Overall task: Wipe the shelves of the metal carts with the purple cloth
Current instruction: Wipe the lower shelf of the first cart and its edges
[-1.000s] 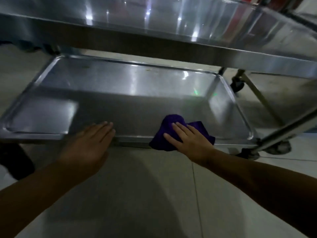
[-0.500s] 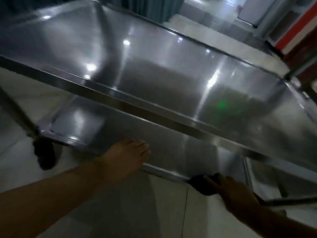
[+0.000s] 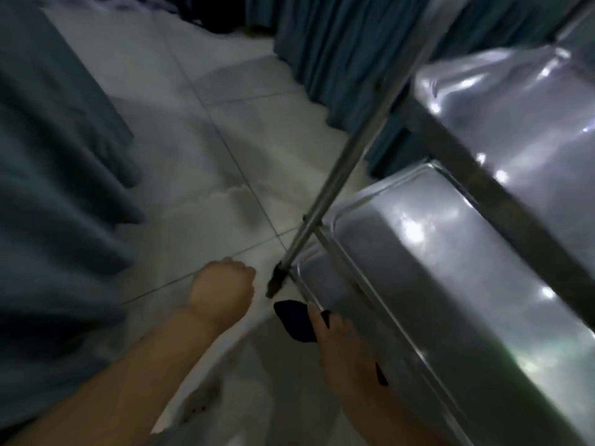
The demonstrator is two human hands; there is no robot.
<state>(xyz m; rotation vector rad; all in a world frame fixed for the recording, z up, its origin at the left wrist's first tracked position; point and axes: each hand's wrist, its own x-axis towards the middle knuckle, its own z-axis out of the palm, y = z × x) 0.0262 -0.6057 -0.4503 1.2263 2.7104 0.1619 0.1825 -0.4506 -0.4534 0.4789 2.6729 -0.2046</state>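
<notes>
At left of centre, the left hand point(image 3: 222, 292) hung over the tiled floor point(image 3: 206, 175), fingers curled on nothing. Lower centre, the right hand point(image 3: 346, 352) pinched the purple cloth point(image 3: 294, 320) beside the lower cart shelf point(image 3: 450, 284), at right.

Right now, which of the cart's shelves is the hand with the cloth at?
The lower shelf: the right hand holds the purple cloth at its near rim. The upper shelf sits above it, with no hand touching it.
</notes>
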